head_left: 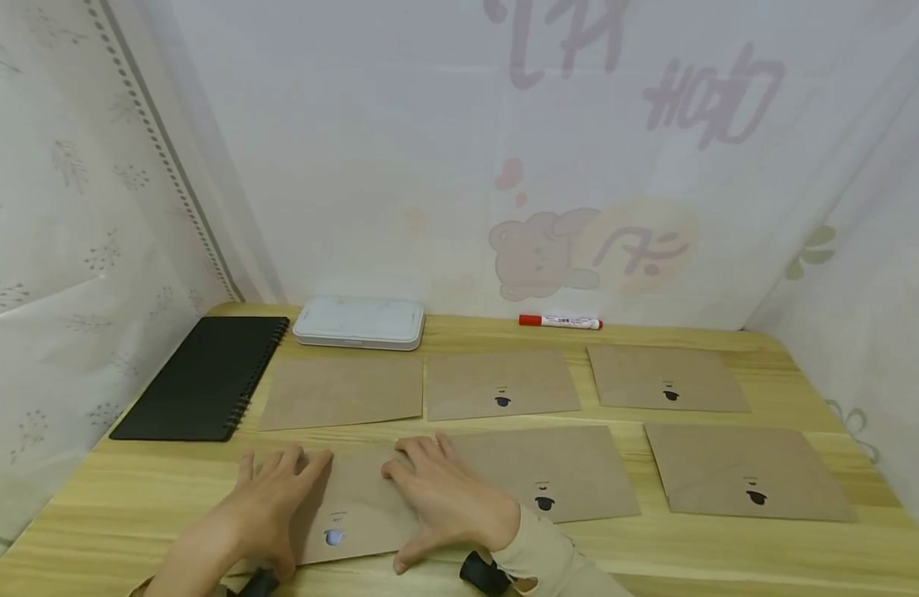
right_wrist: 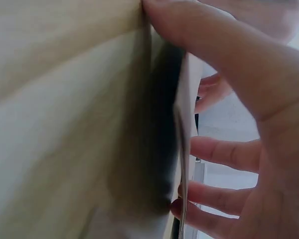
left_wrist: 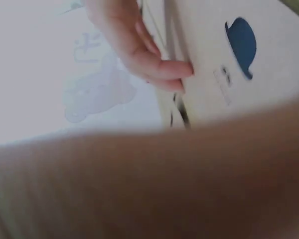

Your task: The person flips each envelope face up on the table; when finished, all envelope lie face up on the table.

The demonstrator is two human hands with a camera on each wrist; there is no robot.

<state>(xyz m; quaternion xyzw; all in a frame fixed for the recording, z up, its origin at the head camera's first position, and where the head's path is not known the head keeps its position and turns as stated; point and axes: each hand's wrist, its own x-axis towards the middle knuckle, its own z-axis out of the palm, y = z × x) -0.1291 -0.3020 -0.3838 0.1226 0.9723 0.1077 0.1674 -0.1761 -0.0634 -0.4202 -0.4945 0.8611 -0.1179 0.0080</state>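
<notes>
Both hands are at a brown kraft-paper notebook (head_left: 355, 524) with a small hat print, in the near left of the head view. My left hand (head_left: 269, 506) holds its left end, fingers spread towards the far edge and thumb by the near corner. At its right end my right hand (head_left: 452, 502) grips it, thumb at the near edge and fingers bent over the far side. Dark shadow lies under the notebook's edge (right_wrist: 183, 129) in the right wrist view. A blurred left hand covers the lower left wrist view; right-hand fingers (left_wrist: 172, 72) touch the cover there.
Close on the right lies another kraft notebook (head_left: 571, 464), with one more (head_left: 751, 473) beyond it. Behind are three others, the leftmost (head_left: 347, 390) without visible print. A black spiral notebook (head_left: 206, 377), white case (head_left: 358, 322) and red marker (head_left: 560, 322) lie farther back.
</notes>
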